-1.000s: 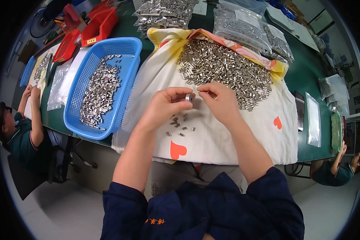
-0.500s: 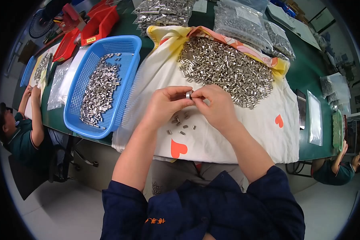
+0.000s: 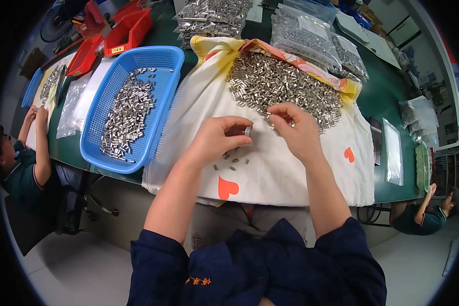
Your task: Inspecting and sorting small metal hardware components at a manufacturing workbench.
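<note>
**Hands sorting metal sleeves on a cloth**

A white cloth with red hearts (image 3: 290, 173) covers the green table (image 3: 387, 97). Far on it lies a heap of small silver metal tubes (image 3: 285, 86); a blue plastic basket (image 3: 166, 97) of more sits left. The left hand (image 3: 214, 140) pinches one small silver tube (image 3: 247, 131) between narrow fingertips. The right hand (image 3: 296, 130), fingers curled, touches the heap's near edge.

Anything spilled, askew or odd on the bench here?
Nothing looks spilled. A few small metal pieces lie apart from the main pile on the white cloth, just under the left hand, which pinches one sleeve. The blue basket sits at an angle to the table edge.
</note>
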Motion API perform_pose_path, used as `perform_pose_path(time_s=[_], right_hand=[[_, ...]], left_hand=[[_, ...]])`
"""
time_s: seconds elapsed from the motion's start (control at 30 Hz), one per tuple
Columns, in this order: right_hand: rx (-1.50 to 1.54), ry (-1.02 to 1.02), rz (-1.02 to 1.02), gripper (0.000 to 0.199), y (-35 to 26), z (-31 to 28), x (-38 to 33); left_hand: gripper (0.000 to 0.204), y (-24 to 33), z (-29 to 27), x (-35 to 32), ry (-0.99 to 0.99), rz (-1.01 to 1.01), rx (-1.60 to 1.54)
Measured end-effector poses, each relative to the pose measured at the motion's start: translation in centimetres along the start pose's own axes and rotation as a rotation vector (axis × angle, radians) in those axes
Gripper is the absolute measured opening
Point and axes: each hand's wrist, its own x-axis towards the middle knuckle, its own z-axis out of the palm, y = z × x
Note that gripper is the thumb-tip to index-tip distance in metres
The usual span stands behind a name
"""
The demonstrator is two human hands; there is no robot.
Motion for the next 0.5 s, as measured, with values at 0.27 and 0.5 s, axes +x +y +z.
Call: perform_pose_path(time_s=[0.27, 0.5], right_hand=[[-0.291, -0.033, -0.402, 0.013, -2.0, 2.4, -0.8], [-0.472, -0.029, -0.503, 0.018, -1.3, 3.5, -1.6]], left_hand=[[0.036, -1.1, -0.9, 0.3, -0.003, 0.085, -0.509], [0.032, -1.3, -0.9, 0.5, 0.046, 0.08, -0.58]])
